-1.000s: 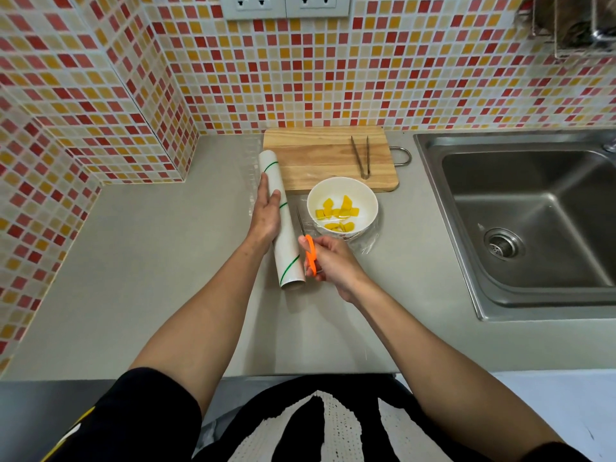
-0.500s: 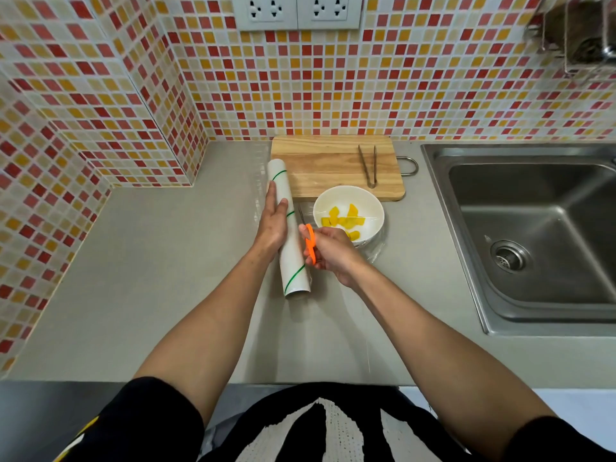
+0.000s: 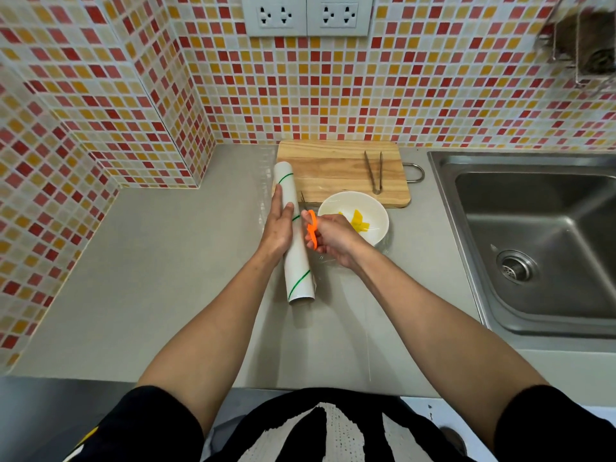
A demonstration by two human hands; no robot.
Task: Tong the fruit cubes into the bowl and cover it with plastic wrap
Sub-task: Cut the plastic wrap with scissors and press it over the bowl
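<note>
A white bowl point(image 3: 373, 208) holds yellow fruit cubes point(image 3: 359, 220) under a sheet of clear plastic wrap point(image 3: 386, 250). The white plastic wrap roll point(image 3: 296, 258) with green stripes lies on the counter left of the bowl. My left hand point(image 3: 277, 225) presses flat on the roll. My right hand point(image 3: 330, 236) grips orange-handled scissors point(image 3: 311, 228), whose blades point away between the roll and the bowl. Metal tongs point(image 3: 374, 171) lie on the wooden cutting board point(image 3: 333, 171) behind the bowl.
A steel sink point(image 3: 540, 241) sits to the right of the counter. Tiled walls close off the back and left. Grey counter point(image 3: 160, 261) stretches left of the roll. Wall sockets point(image 3: 306, 15) are above the board.
My right hand with the scissors has moved away from me along the roll, toward the board. The left hand stays on the roll. The view has shifted slightly.
</note>
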